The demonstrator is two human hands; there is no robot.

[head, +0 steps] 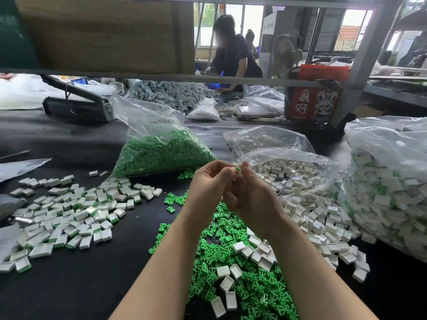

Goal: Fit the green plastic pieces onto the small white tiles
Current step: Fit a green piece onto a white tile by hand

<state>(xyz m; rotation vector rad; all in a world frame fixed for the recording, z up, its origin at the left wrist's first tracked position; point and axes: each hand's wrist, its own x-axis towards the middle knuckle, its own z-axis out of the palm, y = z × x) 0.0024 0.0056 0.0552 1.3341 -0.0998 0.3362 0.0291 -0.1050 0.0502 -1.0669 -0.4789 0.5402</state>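
Black bench (69, 285) – fingers (227, 175) pinch green piece (238, 168), orientation unclear.

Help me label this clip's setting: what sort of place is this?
Most likely a small factory assembly bench. Bulk plastic bags of green pieces and white tiles sit on the dark table, loose parts lie in heaps, and another worker stands at a bench behind.
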